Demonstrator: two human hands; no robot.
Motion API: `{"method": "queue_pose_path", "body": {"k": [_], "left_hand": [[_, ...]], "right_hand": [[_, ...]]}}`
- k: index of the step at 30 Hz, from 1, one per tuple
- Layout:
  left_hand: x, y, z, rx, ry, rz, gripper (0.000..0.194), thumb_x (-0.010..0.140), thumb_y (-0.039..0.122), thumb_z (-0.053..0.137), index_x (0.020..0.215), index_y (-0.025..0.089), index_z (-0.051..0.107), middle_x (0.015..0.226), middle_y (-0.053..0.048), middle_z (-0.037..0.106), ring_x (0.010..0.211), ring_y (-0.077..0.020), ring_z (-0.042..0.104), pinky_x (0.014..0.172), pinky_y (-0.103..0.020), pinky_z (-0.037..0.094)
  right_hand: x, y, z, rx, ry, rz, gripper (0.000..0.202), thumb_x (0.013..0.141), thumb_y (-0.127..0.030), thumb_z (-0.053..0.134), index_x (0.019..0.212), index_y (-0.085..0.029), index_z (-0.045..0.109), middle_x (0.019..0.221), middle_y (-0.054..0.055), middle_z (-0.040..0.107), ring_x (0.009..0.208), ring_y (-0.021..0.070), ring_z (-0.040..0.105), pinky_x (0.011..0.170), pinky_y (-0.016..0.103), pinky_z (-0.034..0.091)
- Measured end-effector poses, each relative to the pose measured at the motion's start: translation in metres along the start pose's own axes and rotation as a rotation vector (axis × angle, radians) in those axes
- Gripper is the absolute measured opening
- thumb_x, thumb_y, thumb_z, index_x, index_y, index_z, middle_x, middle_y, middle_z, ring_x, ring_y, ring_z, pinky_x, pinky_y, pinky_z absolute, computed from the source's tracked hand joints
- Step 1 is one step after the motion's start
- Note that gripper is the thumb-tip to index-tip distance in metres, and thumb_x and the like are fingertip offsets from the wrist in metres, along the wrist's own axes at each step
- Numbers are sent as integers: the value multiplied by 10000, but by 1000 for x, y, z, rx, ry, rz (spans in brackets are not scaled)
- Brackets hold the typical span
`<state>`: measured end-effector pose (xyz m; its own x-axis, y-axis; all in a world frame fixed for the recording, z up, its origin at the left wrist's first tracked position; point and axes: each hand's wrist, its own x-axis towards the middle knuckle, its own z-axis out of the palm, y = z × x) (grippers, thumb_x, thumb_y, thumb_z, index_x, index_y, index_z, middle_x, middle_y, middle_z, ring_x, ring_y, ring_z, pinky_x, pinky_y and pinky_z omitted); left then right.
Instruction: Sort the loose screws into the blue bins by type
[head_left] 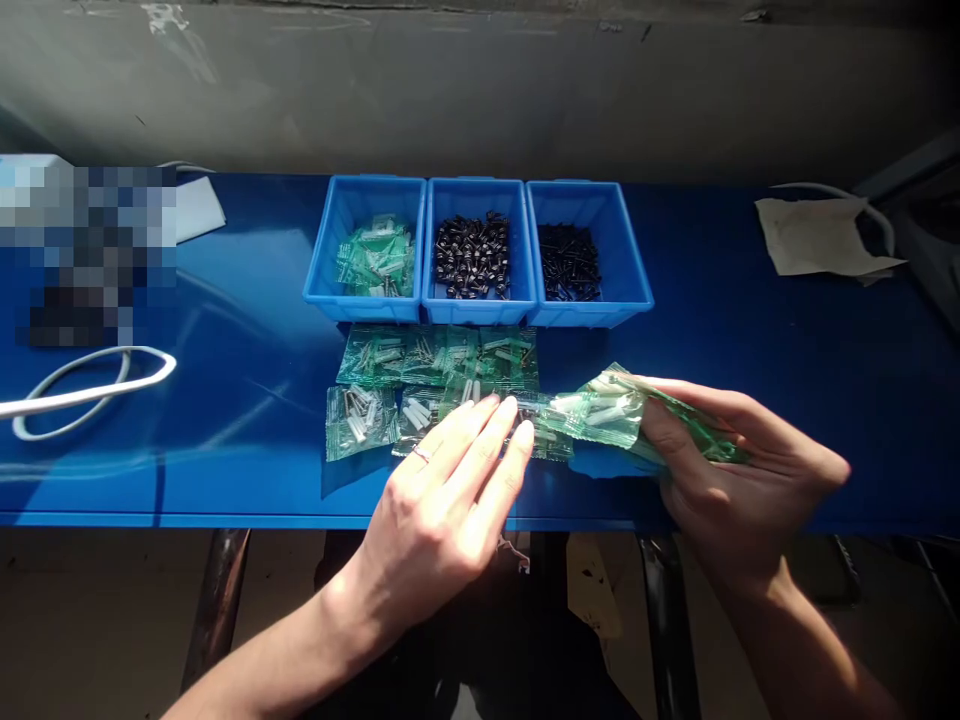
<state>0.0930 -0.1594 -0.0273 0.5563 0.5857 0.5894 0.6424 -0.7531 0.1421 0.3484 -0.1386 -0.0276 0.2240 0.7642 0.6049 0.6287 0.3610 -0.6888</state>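
While the right hand grips green packets over the blue table, the left hand, fingers outstretched, seems to steady the laid-out packets, and releasing one would call for loosening the right-hand pinch.

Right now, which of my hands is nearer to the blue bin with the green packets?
Left. The left hand is over the laid-out packets, in front of the bin; the right hand holds other packets, farther to the right.
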Motion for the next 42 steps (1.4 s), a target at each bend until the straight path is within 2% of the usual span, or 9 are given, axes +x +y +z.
{"method": "queue_pose_path", "body": {"k": [6, 10, 15, 20, 24, 29, 32, 36, 42], "left_hand": [[11, 2, -6, -269, 189, -224, 570, 1058, 300, 864, 1511, 24, 656, 1520, -225, 737, 1475, -252, 720, 1240, -367, 674], [17, -14, -21, -208, 306, -271, 385, 1003, 48, 865, 1358, 163, 772, 1315, -36, 850, 1181, -131, 831, 1102, -226, 692], [18, -42, -36, -196, 324, -289, 335, 1009, 78, 876, 1287, 254, 812, 1149, 35, 877, 1046, -157, 843, 956, -332, 734], [24, -56, -40, -104, 258, -193, 251, 994, 76, 886, 1180, 235, 835, 1064, 5, 879, 1010, -218, 812, 888, -424, 720], [17, -65, -44, -10, 277, -157, 257, 1027, 68, 844, 1216, 241, 820, 1109, 3, 876, 1057, -196, 851, 921, -377, 737], [-16, -76, -57, 131, 269, -242, 269, 1074, 117, 777, 1282, 279, 833, 1211, 40, 867, 1085, -174, 851, 1014, -374, 743], [-30, -68, -61, 90, 246, -281, 195, 1165, 335, 670, 1242, 307, 847, 1196, 70, 863, 1207, -218, 844, 1083, -403, 749], [-27, -40, -53, -95, 136, -242, 398, 1153, 655, 614, 1209, 333, 841, 1206, 37, 861, 1361, -297, 799, 1025, -435, 790], [-35, -26, -50, -184, 121, -235, 375, 1077, 655, 768, 1244, 325, 832, 1264, -20, 847, 1386, -345, 782, 1088, -512, 777]], "right_hand": [[2, -28, 1, -81, -162, -200, 611, 979, -76, 869, 1409, -505, 804, 1221, -102, 882, 999, 235, 904, 887, 411, 776], [18, -53, 23, 68, -393, -439, 814, 985, -3, 802, 1626, -480, 646, 1396, -77, 827, 1091, 243, 897, 886, 412, 794], [38, -52, 40, 123, -426, -510, 673, 988, -16, 814, 1477, -476, 761, 1269, -96, 871, 1100, 239, 896, 950, 417, 785], [47, -27, 23, 33, -387, -591, 635, 998, -51, 799, 1475, -471, 772, 1344, -87, 848, 1192, 277, 877, 981, 463, 775], [52, -8, 10, -280, -309, -730, 380, 978, -102, 848, 1246, -370, 881, 1178, -49, 894, 1031, 275, 904, 741, 384, 708], [46, 1, 20, -515, -309, -560, 112, 1039, -223, 820, 1032, -313, 885, 1140, 1, 910, 850, 262, 862, 589, 365, 512], [40, 3, 22, -557, -365, -622, 176, 1066, -356, 821, 1209, -257, 851, 1211, 68, 902, 926, 287, 855, 666, 380, 576], [37, 8, 7, -392, -414, -690, 354, 1086, -420, 786, 1349, -183, 786, 1197, 121, 892, 996, 328, 861, 742, 428, 676], [34, 18, -17, -268, -624, -669, 400, 1072, -274, 817, 1456, -184, 747, 1460, 150, 817, 1330, 354, 816, 1096, 557, 727]]}}
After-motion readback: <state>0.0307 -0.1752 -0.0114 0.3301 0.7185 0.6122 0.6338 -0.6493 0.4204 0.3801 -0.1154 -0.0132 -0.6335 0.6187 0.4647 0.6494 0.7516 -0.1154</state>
